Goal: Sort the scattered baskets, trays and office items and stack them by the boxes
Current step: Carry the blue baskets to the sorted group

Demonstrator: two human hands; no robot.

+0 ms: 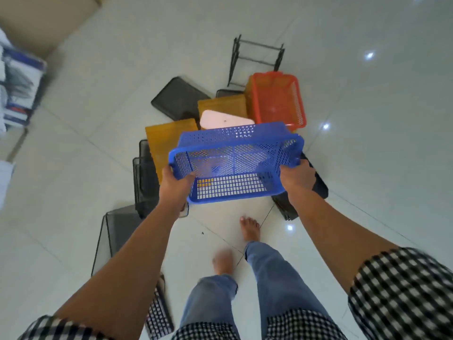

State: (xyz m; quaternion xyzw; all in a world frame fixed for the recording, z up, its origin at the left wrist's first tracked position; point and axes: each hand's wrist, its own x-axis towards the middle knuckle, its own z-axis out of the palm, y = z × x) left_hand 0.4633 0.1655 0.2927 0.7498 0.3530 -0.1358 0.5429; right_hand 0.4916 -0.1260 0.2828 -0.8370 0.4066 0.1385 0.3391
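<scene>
I hold a blue perforated plastic basket (235, 163) in the air above the floor pile. My left hand (175, 184) grips its left rim and my right hand (296, 177) grips its right rim. Beyond it a red plastic basket (277, 99) lies tipped on its side. Yellow trays (166, 141) and a pink tray (224, 119) lie under and behind the blue basket. Black mesh trays lie around the pile: one at the back (179, 98), some on the left (144, 182), one at the lower left (115, 231), some on the right (316, 187).
A black wire rack frame (257, 55) stands behind the red basket. A cardboard box (41, 18) and stacked blue-white items (19, 87) sit at the far left. A keyboard (158, 312) lies by my left leg. My bare feet (250, 229) stand on white floor tiles.
</scene>
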